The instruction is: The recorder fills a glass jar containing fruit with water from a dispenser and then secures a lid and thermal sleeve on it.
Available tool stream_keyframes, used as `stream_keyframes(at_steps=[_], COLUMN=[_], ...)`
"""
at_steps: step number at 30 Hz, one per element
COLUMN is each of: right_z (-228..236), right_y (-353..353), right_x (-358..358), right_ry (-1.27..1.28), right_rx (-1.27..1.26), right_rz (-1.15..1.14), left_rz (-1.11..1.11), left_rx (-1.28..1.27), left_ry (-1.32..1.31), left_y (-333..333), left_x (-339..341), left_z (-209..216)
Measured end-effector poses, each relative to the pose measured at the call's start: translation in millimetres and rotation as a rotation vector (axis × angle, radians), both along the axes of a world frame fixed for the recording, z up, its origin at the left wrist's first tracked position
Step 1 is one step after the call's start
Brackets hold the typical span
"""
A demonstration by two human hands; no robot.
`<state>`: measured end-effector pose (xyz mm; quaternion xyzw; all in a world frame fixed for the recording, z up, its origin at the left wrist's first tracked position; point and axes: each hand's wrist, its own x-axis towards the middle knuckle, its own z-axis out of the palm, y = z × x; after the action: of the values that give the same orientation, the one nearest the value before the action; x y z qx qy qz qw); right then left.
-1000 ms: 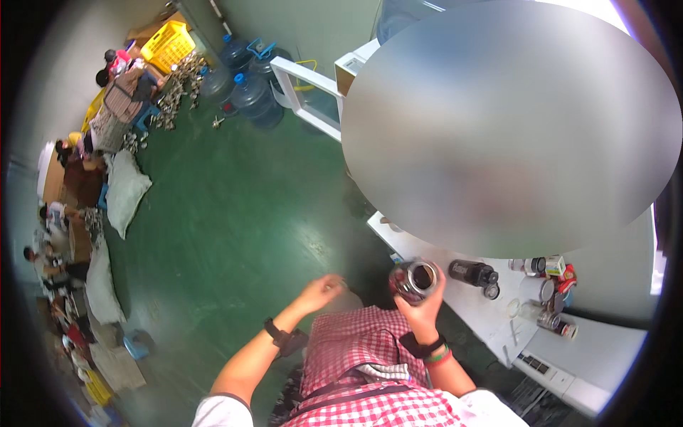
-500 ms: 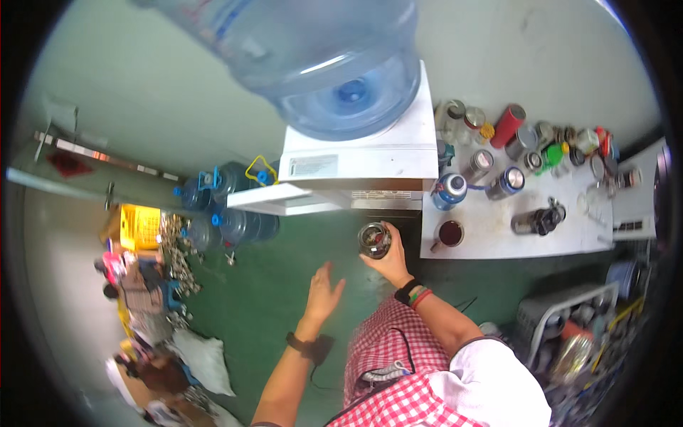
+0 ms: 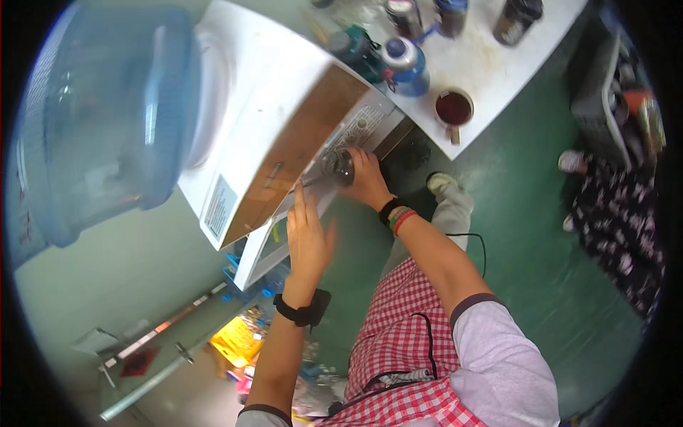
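Observation:
My right hand [image 3: 366, 180] grips a clear glass jar [image 3: 340, 165] and holds it inside the front recess of a white water dispenser [image 3: 267, 60]. What is in the jar cannot be made out from here. My left hand [image 3: 307, 235] has its fingers stretched out, with the fingertips at the dispenser's brown front panel [image 3: 302, 142]; whether they press on it cannot be told. A white door [image 3: 257, 260] hangs open below the panel, beside my left hand. On top of the dispenser sits a large blue water bottle [image 3: 117, 121].
To the right, a white table [image 3: 484, 85] carries a cup of dark red drink [image 3: 454, 110], a blue flask [image 3: 405, 67] and a dark tumbler [image 3: 518, 20]. A person in dark floral clothing [image 3: 615, 235] is at the right, near a grey crate [image 3: 601, 107]. A yellow basket [image 3: 240, 341] lies lower left.
The view has turned and come closer to the dispenser. My right hand has carried the jar into its recess. My left hand has risen to the front panel.

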<state>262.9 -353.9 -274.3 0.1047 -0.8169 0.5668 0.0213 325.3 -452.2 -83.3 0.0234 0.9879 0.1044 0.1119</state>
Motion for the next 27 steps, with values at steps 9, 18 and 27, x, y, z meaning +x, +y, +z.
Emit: stream_keyframes(at_steps=[9,18,27], right_z=[-6.4,-6.8,-22.2], right_y=[-43.3,-50.9,-33.8], right_x=[-1.3,-13.9,-3.5], right_ry=[0.069,0.052,-0.080], right_rx=[-0.083,-0.053,0.000], right_rz=[-0.169,-0.118,-0.025], left_rz=[-0.212,-0.356,-0.403], left_rx=[-0.088,-0.158,-0.252], left_ry=[0.044,0.087,0.050], left_y=[-27.0,-40.9,-43.3], left_x=[-1.9,-5.7,-7.0], left_z=[-29.0,-33.5,-34.5])
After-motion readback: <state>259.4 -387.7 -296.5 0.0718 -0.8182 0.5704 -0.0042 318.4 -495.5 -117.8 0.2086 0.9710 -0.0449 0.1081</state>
